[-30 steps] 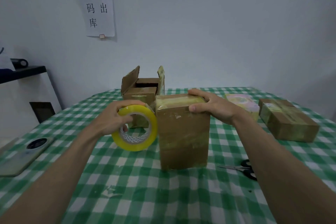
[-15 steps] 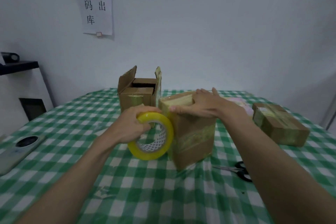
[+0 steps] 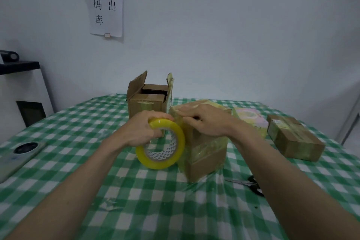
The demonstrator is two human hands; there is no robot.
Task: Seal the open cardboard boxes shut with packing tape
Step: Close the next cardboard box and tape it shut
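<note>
A tall closed cardboard box (image 3: 208,150) stands in the middle of the table, its corner turned toward me and shiny tape on its sides. My left hand (image 3: 144,128) grips a yellow roll of packing tape (image 3: 161,146) by its top, right against the box's left face. My right hand (image 3: 204,121) lies over the box's top front edge, fingers curled on the tape there. Behind stands an open cardboard box (image 3: 150,97) with its flaps up.
A flat taped box (image 3: 294,138) lies at the right, a pink and yellow packet (image 3: 251,119) behind the middle box. Black scissors (image 3: 251,185) lie at the near right on the green checked tablecloth (image 3: 155,204). A phone (image 3: 17,156) rests at the left edge.
The box has turned so a corner faces me. My right hand slid from the top's right side to its front left edge, and the tape roll came up against the box.
</note>
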